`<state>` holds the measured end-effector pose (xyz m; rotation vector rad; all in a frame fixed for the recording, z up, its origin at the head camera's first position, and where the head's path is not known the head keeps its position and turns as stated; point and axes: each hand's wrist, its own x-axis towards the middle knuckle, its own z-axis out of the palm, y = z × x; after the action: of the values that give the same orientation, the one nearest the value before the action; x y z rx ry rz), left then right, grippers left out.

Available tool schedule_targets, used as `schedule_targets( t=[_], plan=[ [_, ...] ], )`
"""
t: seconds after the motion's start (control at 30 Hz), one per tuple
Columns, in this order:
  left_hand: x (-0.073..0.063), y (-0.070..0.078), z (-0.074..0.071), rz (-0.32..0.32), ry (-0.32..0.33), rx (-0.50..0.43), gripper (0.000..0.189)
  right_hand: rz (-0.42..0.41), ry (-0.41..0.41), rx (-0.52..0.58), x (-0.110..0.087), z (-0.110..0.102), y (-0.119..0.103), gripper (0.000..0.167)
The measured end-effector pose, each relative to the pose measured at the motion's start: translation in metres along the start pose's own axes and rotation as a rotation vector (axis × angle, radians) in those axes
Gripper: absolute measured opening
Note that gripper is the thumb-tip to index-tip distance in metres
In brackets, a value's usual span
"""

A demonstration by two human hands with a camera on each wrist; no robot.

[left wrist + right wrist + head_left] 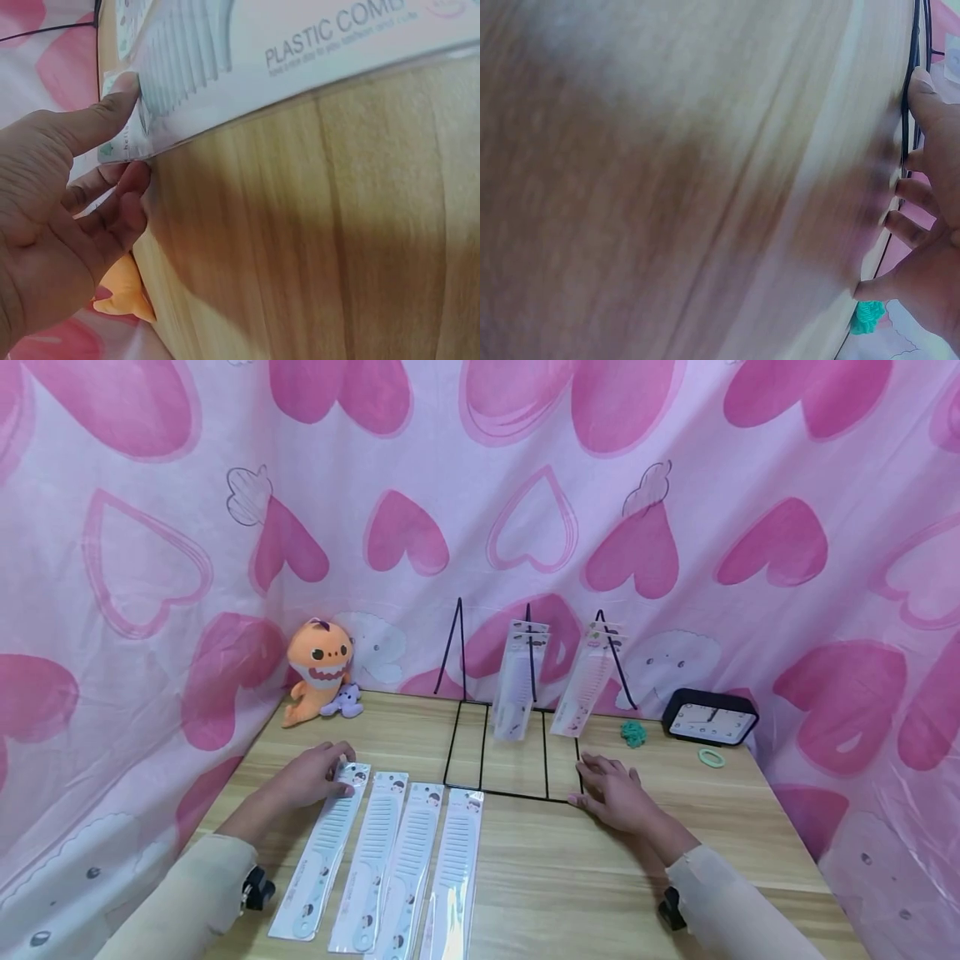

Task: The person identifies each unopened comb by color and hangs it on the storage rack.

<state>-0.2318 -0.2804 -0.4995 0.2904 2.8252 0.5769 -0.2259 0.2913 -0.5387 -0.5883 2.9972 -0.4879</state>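
My left hand (318,774) pinches the top end of the leftmost packaged comb (324,852), thumb on its face and fingers curled at the edge. The left wrist view shows "PLASTIC COMB" printed on this comb pack (330,56). Three more packaged combs lie beside it, the nearest one (384,827) almost parallel. A black wire display rack (546,760) stands toward the back; packaged combs hang from its middle hook (516,685) and right hook (585,685). My right hand (617,793) rests with spread fingers at the rack's front right corner, thumb against the wire (906,112).
An orange plush toy (318,664) with a small purple one (345,700) sits at the back left. A green hair tie (633,733), a pale green ring (711,758) and a black clock (711,717) are at the back right. A pink heart-print curtain (480,527) encloses the table.
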Motion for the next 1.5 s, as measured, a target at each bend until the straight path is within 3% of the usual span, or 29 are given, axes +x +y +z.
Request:
schedule_targets(
  t=[0.37, 0.5, 0.6, 0.87, 1.1, 1.37, 1.5],
  plan=[
    [0.0, 0.007, -0.005, 0.027, 0.025, -0.176, 0.068, 0.002, 0.0, 0.003, 0.001, 0.0, 0.001, 0.073],
    [0.0, 0.013, -0.012, 0.041, 0.035, -0.267, 0.06, 0.008, -0.005, 0.005, 0.001, 0.0, 0.002, 0.075],
    [-0.001, 0.022, -0.021, 0.078, 0.068, -0.276, 0.05, 0.006, -0.006, 0.004, 0.001, 0.001, 0.002, 0.075],
    [-0.013, 0.059, -0.059, 0.183, 0.168, -0.241, 0.044, 0.004, -0.003, 0.006, 0.0, 0.0, 0.001, 0.073],
    [-0.03, 0.106, -0.087, 0.277, 0.271, -0.261, 0.044, 0.005, 0.002, 0.006, 0.0, -0.001, 0.0, 0.072],
    [-0.039, 0.15, -0.092, 0.451, 0.313, -0.508, 0.036, 0.0, -0.001, 0.002, -0.001, -0.001, 0.001, 0.072],
    [-0.037, 0.161, -0.087, 0.479, 0.347, -0.588, 0.035, -0.002, -0.002, 0.003, 0.0, -0.001, 0.0, 0.071]
  ],
)
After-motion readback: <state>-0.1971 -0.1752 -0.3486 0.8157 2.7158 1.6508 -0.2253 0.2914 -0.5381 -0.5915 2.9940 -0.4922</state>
